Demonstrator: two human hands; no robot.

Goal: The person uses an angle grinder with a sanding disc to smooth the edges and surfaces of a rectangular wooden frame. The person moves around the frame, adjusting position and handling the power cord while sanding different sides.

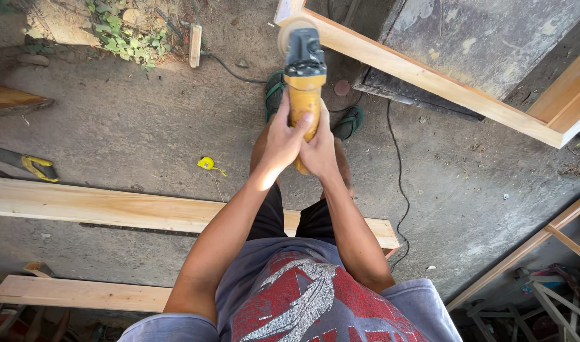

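Site is an outdoor carpentry yard, informal in character. Ground is a rough concrete floor (132,126) with soil and weeds (122,38) at its edge. Raw timber planks (113,209) lie across the floor; a pale wooden frame (429,79) stands propped at upper right, further framing (524,253) at lower right. Tools present: a yellow angle grinder (304,76) with trailing black cable (397,177), a yellow tape measure (206,163), a handsaw (24,161). No worktop; work proceeds at floor level

No packages, signs or screens show anywhere in this yard; no readable label can be made out on any tool.
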